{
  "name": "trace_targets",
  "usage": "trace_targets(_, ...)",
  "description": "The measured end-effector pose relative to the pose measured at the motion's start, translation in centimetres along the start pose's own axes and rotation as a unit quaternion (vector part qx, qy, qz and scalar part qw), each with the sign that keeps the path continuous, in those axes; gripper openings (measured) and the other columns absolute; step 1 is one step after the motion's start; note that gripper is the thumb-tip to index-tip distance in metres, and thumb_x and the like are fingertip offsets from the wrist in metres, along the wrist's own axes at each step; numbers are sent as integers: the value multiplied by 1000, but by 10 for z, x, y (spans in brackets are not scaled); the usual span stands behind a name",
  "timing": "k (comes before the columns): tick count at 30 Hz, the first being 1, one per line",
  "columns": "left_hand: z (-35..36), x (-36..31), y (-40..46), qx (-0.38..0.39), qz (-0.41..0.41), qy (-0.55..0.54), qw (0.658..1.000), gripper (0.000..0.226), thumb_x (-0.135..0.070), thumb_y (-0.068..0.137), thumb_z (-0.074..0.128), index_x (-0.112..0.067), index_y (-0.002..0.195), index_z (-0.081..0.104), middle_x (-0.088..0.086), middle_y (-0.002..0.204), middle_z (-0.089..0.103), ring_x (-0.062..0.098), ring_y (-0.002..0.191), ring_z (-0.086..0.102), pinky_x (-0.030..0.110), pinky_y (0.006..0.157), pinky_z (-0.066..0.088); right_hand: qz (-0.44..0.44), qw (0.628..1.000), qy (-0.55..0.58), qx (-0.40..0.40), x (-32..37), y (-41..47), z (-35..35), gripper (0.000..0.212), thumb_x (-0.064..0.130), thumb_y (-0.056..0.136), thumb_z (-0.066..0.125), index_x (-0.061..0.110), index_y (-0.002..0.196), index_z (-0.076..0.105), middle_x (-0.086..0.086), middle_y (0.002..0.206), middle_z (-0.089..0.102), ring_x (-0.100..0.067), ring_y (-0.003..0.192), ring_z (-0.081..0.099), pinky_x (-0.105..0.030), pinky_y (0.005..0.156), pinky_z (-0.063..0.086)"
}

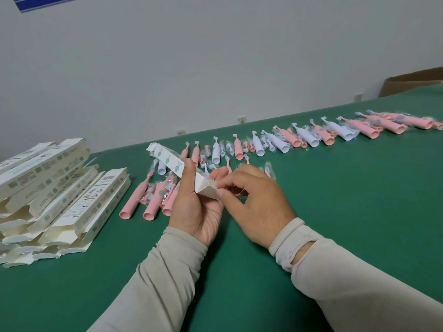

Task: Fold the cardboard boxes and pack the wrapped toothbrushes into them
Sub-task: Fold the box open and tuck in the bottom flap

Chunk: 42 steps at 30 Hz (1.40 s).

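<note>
My left hand [194,204] grips a long white cardboard box [171,164] with green marks, held tilted above the green table [335,212]. Clear wrapping shows along the box's upper side. My right hand [254,200] pinches the flap at the box's near end [208,189] between thumb and fingers. Just behind my hands lie several pink wrapped toothbrushes [134,202]. A long row of pink and white wrapped toothbrushes [309,136] stretches to the far right.
A pile of flat and partly folded white boxes [55,195] sits at the table's left. A brown carton [412,82] stands beyond the far right edge. A pale wall with sockets [242,119] runs behind the table.
</note>
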<state>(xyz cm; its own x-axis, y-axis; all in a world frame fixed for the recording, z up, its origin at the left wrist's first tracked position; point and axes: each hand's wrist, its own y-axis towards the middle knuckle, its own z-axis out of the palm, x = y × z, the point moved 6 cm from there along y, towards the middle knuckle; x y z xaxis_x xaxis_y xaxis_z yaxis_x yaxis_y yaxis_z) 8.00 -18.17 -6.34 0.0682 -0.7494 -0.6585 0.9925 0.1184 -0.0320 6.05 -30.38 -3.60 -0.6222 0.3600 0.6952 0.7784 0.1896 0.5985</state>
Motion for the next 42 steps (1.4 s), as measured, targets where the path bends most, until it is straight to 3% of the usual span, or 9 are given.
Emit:
trace_targets(10, 8, 2, -5, 62, -15, 7, 998, 64, -46, 94, 57, -12, 147, 45, 26, 128, 48, 39, 137, 44, 52, 99, 52, -11, 1000, -7, 0, 4, 1, -4, 4, 25, 89, 68, 28, 90, 70, 13, 98, 62, -11, 93, 61, -38, 83, 54)
trace_targets(17, 15, 5, -15, 68, -31, 106, 992, 36, -51, 89, 59, -22, 95, 81, 29, 131, 60, 38, 108, 67, 48, 90, 57, 16, 999, -28, -13, -6, 5, -11, 14, 32, 84, 72, 37, 80, 59, 17, 96, 65, -2, 72, 55, -19, 66, 49)
trace_targets(19, 13, -4, -15, 43, 27, 199, 979, 34, -47, 89, 65, -24, 113, 70, 15, 116, 69, 31, 100, 70, 46, 85, 59, 50, 997, 61, -21, -13, 9, -14, 19, 23, 85, 71, 39, 80, 62, 17, 86, 66, -1, 68, 56, -15, 63, 47)
trace_targets(21, 10, -24, -14, 15, 143, 385, 912, 37, -33, 88, 75, -27, 119, 56, -4, 101, 71, 12, 87, 70, 34, 72, 59, 95, 984, 123, -82, -24, 15, -28, 10, 24, 85, 67, 33, 80, 65, 18, 74, 65, 0, 64, 58, -18, 62, 49)
trace_targets(24, 3, -47, -14, 4, 271, 723, 635, 55, -24, 82, 78, -31, 129, 49, -13, 122, 58, 10, 112, 53, 32, 92, 45, 167, 952, 187, -176, -41, 21, -53, 18, 40, 90, 60, 26, 80, 65, 13, 73, 68, -6, 63, 61, -29, 64, 51)
trace_targets(26, -7, -56, -11, 6, 273, 790, 549, 60, -22, 80, 77, -26, 133, 49, -4, 130, 52, 20, 119, 44, 36, 98, 38, 208, 926, 250, -193, -50, 22, -64, 32, 55, 90, 54, 24, 86, 63, 7, 78, 69, -10, 61, 63, -33, 58, 52)
trace_targets(33, -14, -58, -10, 21, 273, 777, 567, 63, -22, 78, 81, -23, 133, 51, -7, 128, 46, 16, 118, 41, 31, 98, 31, 158, 972, 83, -154, -50, 25, -73, 9, 24, 92, 67, 32, 91, 65, 15, 98, 66, -7, 91, 64, -40, 91, 55)
trace_targets(38, -15, -56, -10, 27, 263, 786, 559, 60, -25, 78, 81, -26, 130, 50, -8, 130, 46, 19, 122, 41, 33, 99, 32, -107, 962, -150, -203, -9, 22, -85, 11, 15, 89, 61, 18, 96, 69, 7, 98, 61, -13, 94, 53, -27, 86, 43)
trace_targets(42, -10, -54, -12, 54, 280, 772, 568, 55, -20, 78, 82, -34, 120, 50, -4, 128, 52, 15, 118, 43, 40, 103, 37, -24, 992, -62, -112, -20, 25, -76, 18, 14, 92, 57, 27, 95, 70, 22, 92, 64, -2, 89, 57, -25, 82, 50)
